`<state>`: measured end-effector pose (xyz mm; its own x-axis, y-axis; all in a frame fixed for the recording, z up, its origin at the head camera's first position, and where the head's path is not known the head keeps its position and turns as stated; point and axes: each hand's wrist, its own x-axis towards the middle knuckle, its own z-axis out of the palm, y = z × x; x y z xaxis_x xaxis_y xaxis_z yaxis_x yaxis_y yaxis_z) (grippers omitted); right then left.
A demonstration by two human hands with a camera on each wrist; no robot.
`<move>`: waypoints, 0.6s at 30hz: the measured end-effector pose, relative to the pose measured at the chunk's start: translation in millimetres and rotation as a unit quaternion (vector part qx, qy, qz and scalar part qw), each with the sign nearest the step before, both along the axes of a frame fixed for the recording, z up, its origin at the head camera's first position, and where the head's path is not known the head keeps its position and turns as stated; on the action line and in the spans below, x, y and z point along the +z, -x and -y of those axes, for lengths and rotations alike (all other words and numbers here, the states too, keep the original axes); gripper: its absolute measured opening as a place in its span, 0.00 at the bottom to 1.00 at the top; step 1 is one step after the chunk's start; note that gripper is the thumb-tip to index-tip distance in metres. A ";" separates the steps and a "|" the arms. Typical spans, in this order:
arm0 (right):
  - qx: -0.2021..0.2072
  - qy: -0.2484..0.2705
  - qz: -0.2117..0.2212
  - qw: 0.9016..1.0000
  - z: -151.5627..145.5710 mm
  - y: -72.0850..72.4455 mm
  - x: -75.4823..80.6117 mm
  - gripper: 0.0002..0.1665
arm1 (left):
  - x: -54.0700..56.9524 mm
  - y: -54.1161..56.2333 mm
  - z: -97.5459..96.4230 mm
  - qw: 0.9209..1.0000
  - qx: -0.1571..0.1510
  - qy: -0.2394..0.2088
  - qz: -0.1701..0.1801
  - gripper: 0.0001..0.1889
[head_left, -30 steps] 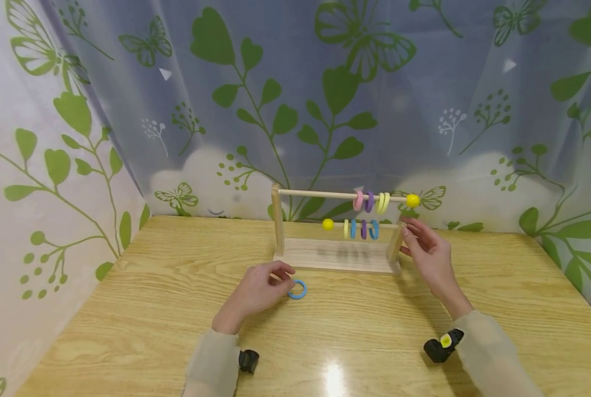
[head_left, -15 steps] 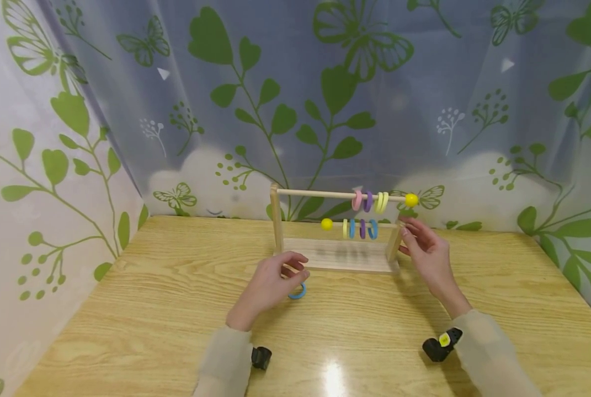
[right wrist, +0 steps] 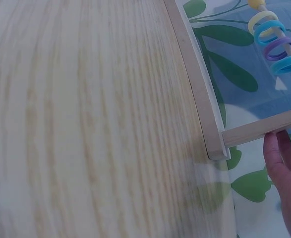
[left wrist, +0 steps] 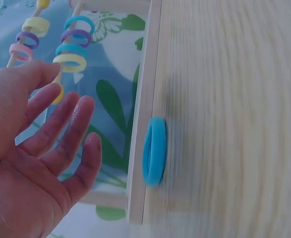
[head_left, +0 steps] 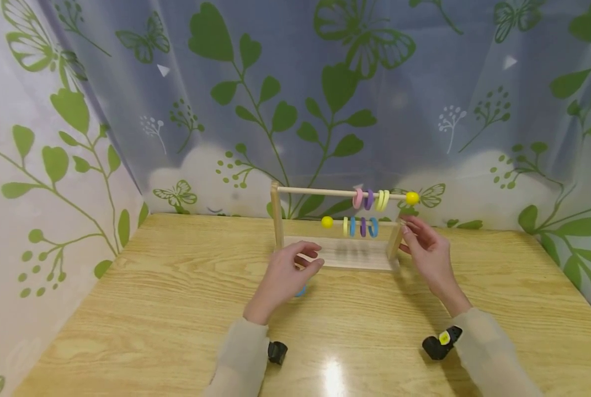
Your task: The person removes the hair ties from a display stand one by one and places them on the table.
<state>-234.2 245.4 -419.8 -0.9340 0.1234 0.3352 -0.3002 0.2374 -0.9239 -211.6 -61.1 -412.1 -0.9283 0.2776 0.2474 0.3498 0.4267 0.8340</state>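
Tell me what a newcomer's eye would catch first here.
Likely the bright rings on the rack, toward the far edge of the table. Next, the right hand touches the rack's right post, while the left hand hovers, holding nothing, near a loose blue ring.

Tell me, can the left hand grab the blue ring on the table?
Probably yes. The left hand is empty and close by, and the left wrist view shows nothing covering the blue ring.
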 end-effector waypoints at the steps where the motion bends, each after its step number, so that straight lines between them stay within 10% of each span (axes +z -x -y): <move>1: 0.002 0.002 0.000 1.000 -0.3 -0.1 -0.1 0.27 | -0.5 0.8 -2.6 1.000 0.001 -0.004 -0.004 0.13; 18: -0.004 0.000 0.001 1.000 0.7 -0.3 0.0 0.27 | 3.5 4.4 -33.3 0.997 0.059 -0.039 -0.024 0.12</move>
